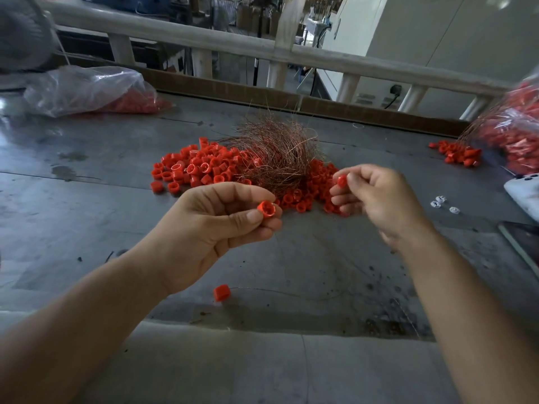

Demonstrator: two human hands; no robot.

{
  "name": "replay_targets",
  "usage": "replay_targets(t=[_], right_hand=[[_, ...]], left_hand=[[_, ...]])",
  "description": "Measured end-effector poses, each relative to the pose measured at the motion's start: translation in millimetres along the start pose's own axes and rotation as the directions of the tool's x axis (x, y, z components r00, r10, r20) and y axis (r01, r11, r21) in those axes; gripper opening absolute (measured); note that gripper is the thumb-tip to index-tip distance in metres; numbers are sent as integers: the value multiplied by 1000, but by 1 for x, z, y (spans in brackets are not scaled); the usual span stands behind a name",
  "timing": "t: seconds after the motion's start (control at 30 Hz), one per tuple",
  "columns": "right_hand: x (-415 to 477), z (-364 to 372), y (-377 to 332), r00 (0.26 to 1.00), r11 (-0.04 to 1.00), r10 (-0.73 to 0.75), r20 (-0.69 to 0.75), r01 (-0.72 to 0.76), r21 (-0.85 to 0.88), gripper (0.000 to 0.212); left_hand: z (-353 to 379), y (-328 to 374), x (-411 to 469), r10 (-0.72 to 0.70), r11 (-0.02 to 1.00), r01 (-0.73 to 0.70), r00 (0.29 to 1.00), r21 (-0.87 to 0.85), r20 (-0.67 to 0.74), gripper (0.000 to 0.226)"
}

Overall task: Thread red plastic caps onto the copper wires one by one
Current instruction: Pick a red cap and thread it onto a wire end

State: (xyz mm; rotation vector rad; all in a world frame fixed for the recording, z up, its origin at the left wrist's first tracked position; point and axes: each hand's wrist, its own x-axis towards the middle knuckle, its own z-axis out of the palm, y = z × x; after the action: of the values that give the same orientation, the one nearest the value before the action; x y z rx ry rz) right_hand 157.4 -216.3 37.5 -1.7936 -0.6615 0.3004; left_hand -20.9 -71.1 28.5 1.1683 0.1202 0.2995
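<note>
My left hand [210, 225] pinches a red cap [267, 209] between thumb and fingers, its open side toward me. My right hand [376, 199] is a little blurred and pinches another red cap [341, 181] at its fingertips. Behind both hands a tangle of thin copper wires [274, 153] lies on a pile of loose red caps [195, 170] spread over the grey table [87, 199]. One red cap [222, 293] sits near the table's front edge with a thin wire [277, 290] running out of it to the right.
A clear bag of red caps [87, 91] lies at the back left. Another bag [516, 132] and a small heap of caps [458, 154] lie at the right. A phone [522, 243], a white object [525, 196] and small white bits [440, 201] are at the right edge. A railing [233, 45] borders the back.
</note>
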Motion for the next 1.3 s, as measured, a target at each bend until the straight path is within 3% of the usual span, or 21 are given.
replay_targets(t=[0.1, 0.27, 0.4, 0.93, 1.3], right_hand=[[-11, 4, -12, 994, 985, -9, 111, -11, 175, 26], [-25, 15, -25, 941, 961, -43, 335, -52, 271, 23], [-32, 20, -29, 902, 947, -84, 424, -61, 316, 19], [-39, 31, -30, 883, 915, -68, 464, -130, 381, 18], [-39, 32, -28, 881, 913, -112, 460, -91, 397, 17]], left_hand=[[0, 0, 0, 2, 1000, -2, 1000, 14, 11, 23], [-2, -1, 0, 8, 999, -9, 1000, 31, 2, 23], [-1, -2, 1, 9, 999, -9, 1000, 52, 3, 23], [-1, -3, 1, 5, 997, -4, 1000, 77, -12, 23], [-1, -2, 0, 7, 996, -6, 1000, 87, -7, 24]])
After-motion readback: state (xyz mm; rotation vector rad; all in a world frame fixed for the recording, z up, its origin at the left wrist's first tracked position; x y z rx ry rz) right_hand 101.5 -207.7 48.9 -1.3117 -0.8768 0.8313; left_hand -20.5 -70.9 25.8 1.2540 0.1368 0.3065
